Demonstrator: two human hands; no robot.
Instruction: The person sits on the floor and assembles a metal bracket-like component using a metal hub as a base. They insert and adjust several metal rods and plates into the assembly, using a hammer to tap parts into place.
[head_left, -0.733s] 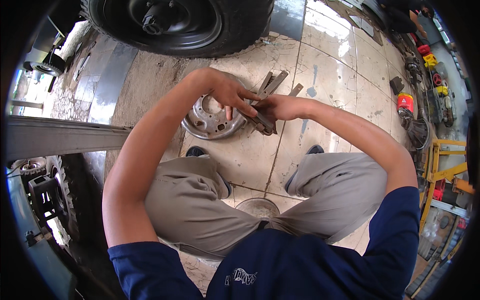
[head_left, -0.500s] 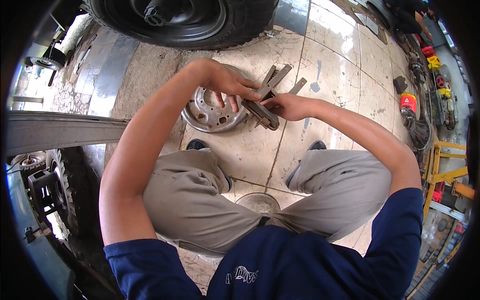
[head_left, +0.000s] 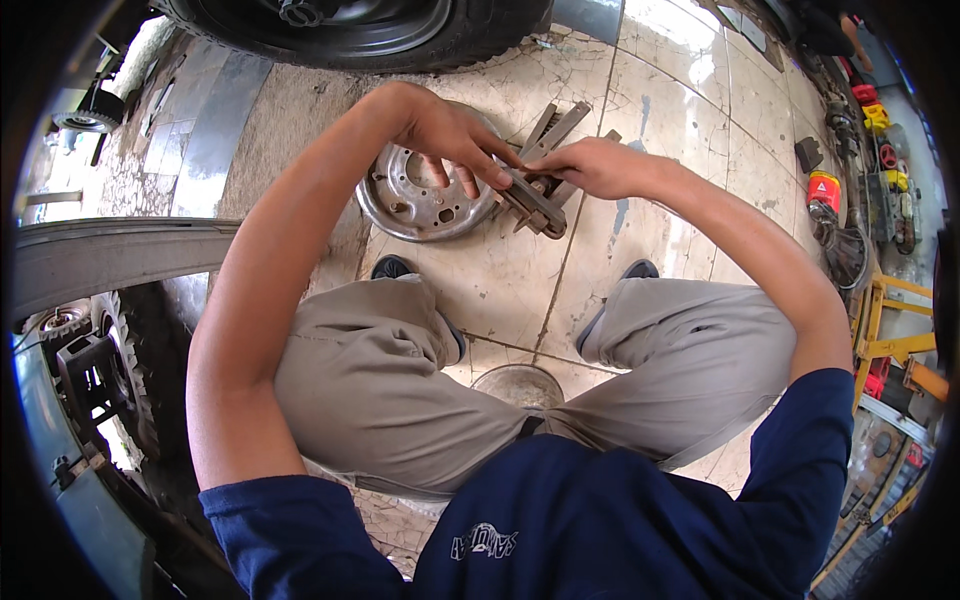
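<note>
A worn steel assembly of flat bars (head_left: pixel 542 212), with holes in some bar ends and a ribbed part between them, is held above the tiled floor in front of me. My left hand (head_left: pixel 455 140) grips its left side, the thumb along a bar and the other fingers hanging loosely apart. From the right, my right hand (head_left: pixel 600 165) pinches the assembly near its middle; the fingertips of both hands almost meet there. What lies under the right fingers is hidden. Beneath my left hand a round metal brake backing plate (head_left: pixel 425 222) with holes rests on the floor.
A large tyre (head_left: pixel 490 40) stands at the far side. A round stool (head_left: pixel 518 386) is between my legs. Along the right lie a red can (head_left: pixel 824 192), metal parts and a yellow frame (head_left: pixel 890 347). A grey beam (head_left: pixel 130 258) juts in at left.
My right hand has moved away from me, from the assembly's right side to over its middle. My left hand keeps its hold. The whole view has shifted slightly.
</note>
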